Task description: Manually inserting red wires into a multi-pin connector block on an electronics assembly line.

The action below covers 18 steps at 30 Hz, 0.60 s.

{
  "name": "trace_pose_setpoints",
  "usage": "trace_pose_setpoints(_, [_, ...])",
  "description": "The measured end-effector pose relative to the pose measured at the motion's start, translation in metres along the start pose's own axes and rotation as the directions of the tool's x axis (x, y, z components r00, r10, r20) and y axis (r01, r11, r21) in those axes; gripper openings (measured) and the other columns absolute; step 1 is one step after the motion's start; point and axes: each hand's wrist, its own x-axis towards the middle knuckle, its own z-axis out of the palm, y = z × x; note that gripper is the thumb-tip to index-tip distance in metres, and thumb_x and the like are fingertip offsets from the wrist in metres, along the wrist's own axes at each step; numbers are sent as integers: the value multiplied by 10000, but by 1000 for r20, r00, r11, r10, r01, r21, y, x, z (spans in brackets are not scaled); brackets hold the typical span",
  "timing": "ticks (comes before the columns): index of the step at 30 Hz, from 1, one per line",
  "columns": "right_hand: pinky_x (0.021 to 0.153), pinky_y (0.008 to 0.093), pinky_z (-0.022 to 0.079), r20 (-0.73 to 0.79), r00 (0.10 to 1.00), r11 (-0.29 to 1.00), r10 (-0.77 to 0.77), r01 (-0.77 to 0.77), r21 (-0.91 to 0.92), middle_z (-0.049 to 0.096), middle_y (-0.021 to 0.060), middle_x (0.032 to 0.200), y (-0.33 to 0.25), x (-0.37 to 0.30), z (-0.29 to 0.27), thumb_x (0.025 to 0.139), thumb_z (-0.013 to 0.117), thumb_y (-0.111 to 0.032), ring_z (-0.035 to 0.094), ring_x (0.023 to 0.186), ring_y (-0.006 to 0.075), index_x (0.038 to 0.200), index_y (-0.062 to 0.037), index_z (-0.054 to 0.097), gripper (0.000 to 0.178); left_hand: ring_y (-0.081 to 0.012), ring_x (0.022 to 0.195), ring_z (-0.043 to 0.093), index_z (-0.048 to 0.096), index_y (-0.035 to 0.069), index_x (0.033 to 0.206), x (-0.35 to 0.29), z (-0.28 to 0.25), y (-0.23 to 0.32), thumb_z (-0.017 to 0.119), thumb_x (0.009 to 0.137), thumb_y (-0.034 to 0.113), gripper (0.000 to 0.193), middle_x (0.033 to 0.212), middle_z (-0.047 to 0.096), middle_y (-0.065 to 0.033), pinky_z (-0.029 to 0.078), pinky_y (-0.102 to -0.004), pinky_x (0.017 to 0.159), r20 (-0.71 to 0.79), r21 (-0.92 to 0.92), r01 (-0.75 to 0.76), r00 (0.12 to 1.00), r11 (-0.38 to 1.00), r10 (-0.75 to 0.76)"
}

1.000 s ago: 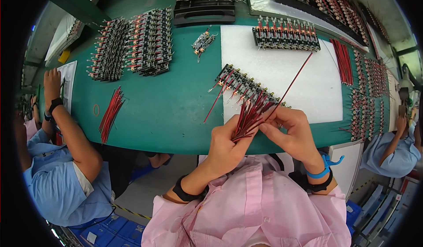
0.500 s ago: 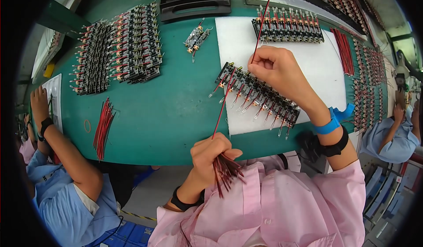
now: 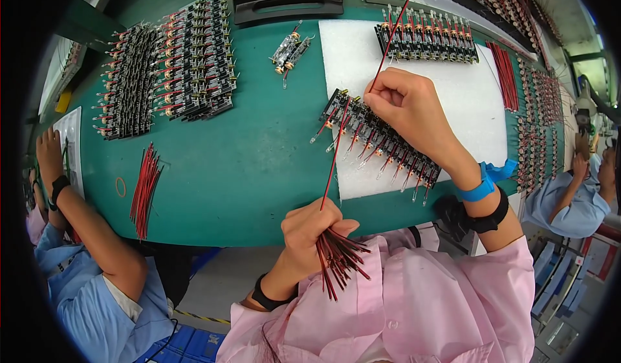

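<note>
My left hand (image 3: 310, 232) is closed around a bundle of thin dark-red wires (image 3: 337, 259), whose ends fan out below the fist. A single red wire (image 3: 334, 153) sticks up from that fist, its tip over the near row of circuit boards. Between thumb and forefinger my right hand (image 3: 409, 107) pinches another red wire (image 3: 393, 34) that slants upward. Its lower end is hidden by the fingers, just above the row of small black circuit boards (image 3: 385, 148). Clear LEDs and short red leads stick out along that row, which lies slanted on a white foam sheet (image 3: 485, 127).
A second board row (image 3: 427, 44) lies at the foam's far edge. Stacked boards (image 3: 194, 65), two loose boards (image 3: 291, 52) and a red wire bundle (image 3: 145, 195) are on the green table (image 3: 252, 162). More wires (image 3: 502, 75) lie right. A co-worker's arm (image 3: 90, 214) rests at left.
The wire in my right hand leans slightly further right. In my left hand the wire ends have spread to the right. The whole view has shifted a little.
</note>
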Motion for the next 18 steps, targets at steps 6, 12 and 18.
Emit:
trace_pose_setpoints(6, [417,202,279,-15,1000,1000,18,-17,7,441,-6,540,0,-1,2,693,566,-39,325,469,40,657,24,522,85,-165,394,356,396,-13,552,3,1,2,622,592,-43,232,488,374,-69,267,-255,371,-5,-27,-21,1000,999,21])
trace_pose_setpoints(12, [412,199,277,-4,999,1000,32,-32,2,433,-16,517,-1,0,0,695,569,-45,325,468,32,652,22,521,93,-166,393,358,394,-14,549,3,1,2,615,593,-47,227,486,372,-70,265,-255,370,-5,-11,-19,1000,1000,19])
trace_pose_setpoints(18, [412,197,279,4,998,998,66,-66,17,429,-24,509,-3,0,1,696,569,-47,328,469,27,642,24,519,103,-173,391,360,393,-15,551,3,1,4,612,596,-47,226,484,371,-74,265,-258,368,-5,1,-9,1000,1000,9])
